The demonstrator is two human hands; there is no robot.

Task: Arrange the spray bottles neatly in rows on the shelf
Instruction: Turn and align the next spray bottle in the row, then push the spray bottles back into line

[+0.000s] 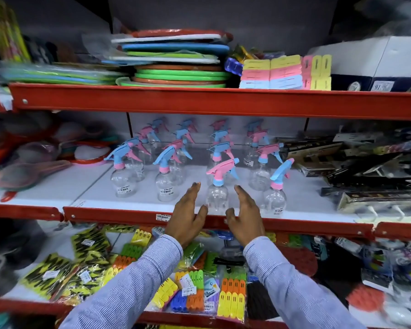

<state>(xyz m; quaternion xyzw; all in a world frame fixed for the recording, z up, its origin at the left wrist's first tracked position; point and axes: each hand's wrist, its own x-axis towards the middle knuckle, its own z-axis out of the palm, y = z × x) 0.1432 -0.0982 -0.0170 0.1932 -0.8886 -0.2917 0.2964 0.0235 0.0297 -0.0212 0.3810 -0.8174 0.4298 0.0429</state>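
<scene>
- Head camera looks at a red-edged shop shelf [119,213] with a white deck, where clear spray bottles with pink-and-blue trigger heads stand in four rough columns running front to back.
- Front bottle of the third column [217,193] has a pink trigger and a blue collar; it stands upright near the shelf's front lip.
- Left hand [188,218] sits just left of that bottle, fingers spread and extended, holding nothing.
- Right hand [243,218] sits just right of it, fingers likewise open, empty; whether either thumb touches the bottle's base cannot be told.
- Another front bottle [274,198], blue trigger on a pink collar, stands to the right, slightly forward of its neighbours.
- Stacked coloured plastic plates [176,77] fill the shelf above; packs of bright clothes pegs [231,298] lie below.
</scene>
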